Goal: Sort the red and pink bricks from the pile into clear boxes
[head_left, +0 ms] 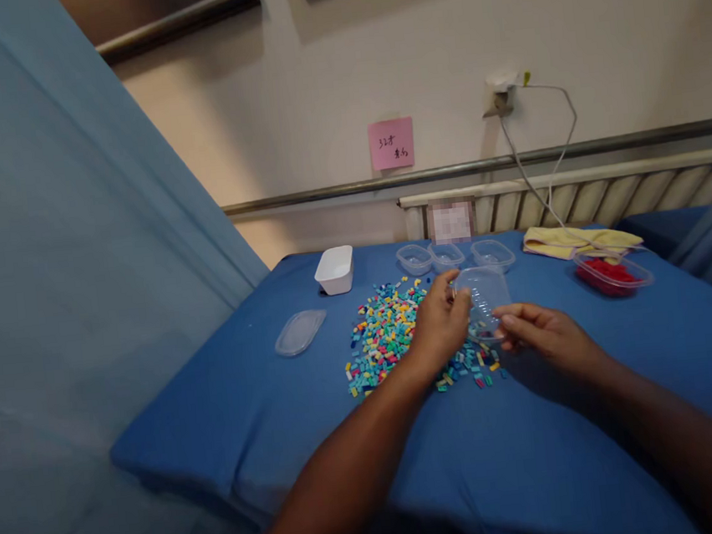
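Note:
Both hands hold up a clear, rectangular plastic lid [487, 284], tilted so that its flat face shows. Its ridged middle is see-through. My left hand [442, 319] pinches the left edge between thumb and fingers. My right hand [542, 335] grips the lower right corner with the fingertips. Below and to the left of the lid spreads a pile of small coloured plastic blocks [387, 331], blue, teal, yellow, green, white and pink. My left hand and forearm hide part of the pile.
Clear tubs [415, 260] stand along the back edge. A white box [335, 271] and another clear lid [300, 334] lie left. To the right are a clear tub of red pieces [609, 274] and a folded yellow cloth [580, 240], with a white cable [548, 173] hanging above.

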Tool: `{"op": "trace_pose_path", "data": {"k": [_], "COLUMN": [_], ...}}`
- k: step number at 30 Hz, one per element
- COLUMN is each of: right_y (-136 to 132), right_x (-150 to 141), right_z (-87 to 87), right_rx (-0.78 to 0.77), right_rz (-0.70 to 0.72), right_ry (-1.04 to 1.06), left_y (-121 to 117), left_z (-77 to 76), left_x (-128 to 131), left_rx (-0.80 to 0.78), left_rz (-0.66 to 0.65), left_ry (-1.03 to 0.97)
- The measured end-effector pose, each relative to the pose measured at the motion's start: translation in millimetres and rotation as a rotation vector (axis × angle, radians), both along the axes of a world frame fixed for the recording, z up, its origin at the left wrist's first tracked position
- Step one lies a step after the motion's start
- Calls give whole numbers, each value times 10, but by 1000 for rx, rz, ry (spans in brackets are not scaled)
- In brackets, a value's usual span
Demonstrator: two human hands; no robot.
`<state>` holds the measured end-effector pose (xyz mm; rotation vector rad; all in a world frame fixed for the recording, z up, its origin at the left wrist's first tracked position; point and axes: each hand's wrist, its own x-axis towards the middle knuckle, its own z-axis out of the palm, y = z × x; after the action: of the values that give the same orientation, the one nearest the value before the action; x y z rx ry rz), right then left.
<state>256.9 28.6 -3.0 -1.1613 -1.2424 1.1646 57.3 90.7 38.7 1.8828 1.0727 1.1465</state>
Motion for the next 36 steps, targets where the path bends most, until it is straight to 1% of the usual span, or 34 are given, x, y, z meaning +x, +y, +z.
{"op": "trace_pose_path", "data": {"k": [1, 2, 4, 5, 6, 7, 9, 10, 11, 13, 14, 15, 17, 18, 20, 22, 23, 25, 27, 30, 33, 34, 36], "right_y": [55, 106, 190, 222, 246, 264, 283, 288, 291, 292, 292, 292, 296, 301, 316, 337, 349, 372, 391, 396, 394, 402, 443], "right_x": [72, 152, 328, 418, 501, 573, 676, 706, 725, 740, 739, 735, 709, 687, 630, 578, 565, 573, 618, 681, 619, 555, 357], "right_z": [-34, -70, -148, -184, -217, -243, -274, -278, -276, -261, -254, -249, -261, -279, -338, -408, -441, -491, -520, -527, -480, -451, -376], "right_rx": [-3, -1, 15, 27, 39, 49, 53, 42, 24, -11, -4, 33, 184, 265, 357, 340, 313, 256, 216, 201, 285, 330, 416], "right_rz": [-66, -132, -264, -326, -382, -423, -469, -481, -491, -528, -561, -593, -605, -569, -422, -260, -208, -170, -197, -251, -271, -252, -158], "right_ry": [-33, -76, -203, -287, -378, -479, -685, -780, -869, -1030, -1099, -1159, -1241, -1262, -1285, -1313, -1327, -1344, -1348, -1361, -1336, -1309, -1236], "left_y": [63, 122, 220, 256, 283, 299, 302, 291, 276, 243, 231, 222, 205, 190, 127, 22, -37, -136, -174, -101, 28, 66, 128], "left_z": [35, 77, 160, 188, 201, 193, 118, 57, -12, -139, -185, -214, -219, -202, -152, -113, -105, -119, -162, -230, -256, -255, -242], "left_x": [-128, -279, -632, -817, -996, -1160, -1409, -1485, -1528, -1533, -1509, -1479, -1435, -1432, -1463, -1510, -1523, -1504, -1425, -1265, -1150, -1126, -1090], "left_rx": [-31, -15, 59, 85, 97, 105, 115, 90, 60, 89, 114, 145, 182, 184, 159, 129, 127, 146, 180, 204, 196, 192, 181], "left_rz": [-66, -59, 61, 106, 123, 64, -75, -130, -155, -130, -105, -76, -27, -16, -34, -86, -112, -141, -137, -108, -99, -106, -127], "left_ry": [35, 70, 194, 282, 365, 484, 715, 798, 858, 917, 926, 931, 948, 967, 1017, 1059, 1071, 1080, 1079, 1069, 1060, 1061, 1073]}}
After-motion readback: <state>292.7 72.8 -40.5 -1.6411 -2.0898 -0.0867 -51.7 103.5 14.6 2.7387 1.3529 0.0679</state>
